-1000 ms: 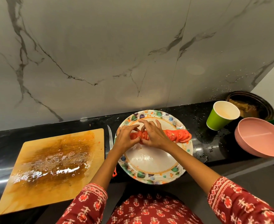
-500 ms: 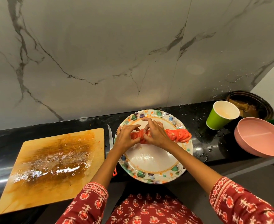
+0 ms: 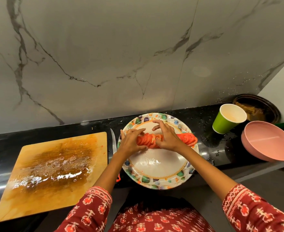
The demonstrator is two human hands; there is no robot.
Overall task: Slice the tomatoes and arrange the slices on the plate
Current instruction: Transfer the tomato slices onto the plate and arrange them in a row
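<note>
wall point(image 3: 104, 56): grey marble-look panels with dark veins, fills the upper half of the view
counter point(image 3: 210, 118): black, glossy, wet spots near the cup
cutting board point(image 3: 50, 171): wooden, left of the plate, wet and stained in the middle, nothing on it
plate point(image 3: 158, 171): round, leaf-pattern rim, on the counter right of the board; near half bare and wet
pink bowl point(image 3: 268, 141): far right, tilted, leaning at the counter edge
dark pan point(image 3: 262, 108): behind the bowl, brown residue inside
green cup point(image 3: 228, 118): paper, upright, between plate and pan
tomato slices point(image 3: 188, 138): red overlapping row across the far half of the plate, left end under the hands
left hand point(image 3: 131, 141): on the left end of the row, fingers curled over the slices, gripping them
right hand point(image 3: 167, 138): just beside the left one, thumb and fingers curled onto the slices in the middle of the row, index lifted
knife point(image 3: 114, 141): blade shows in the gap between board and plate, orange handle bit below by the left forearm
sleeves point(image 3: 255, 210): red with white print, both arms
</note>
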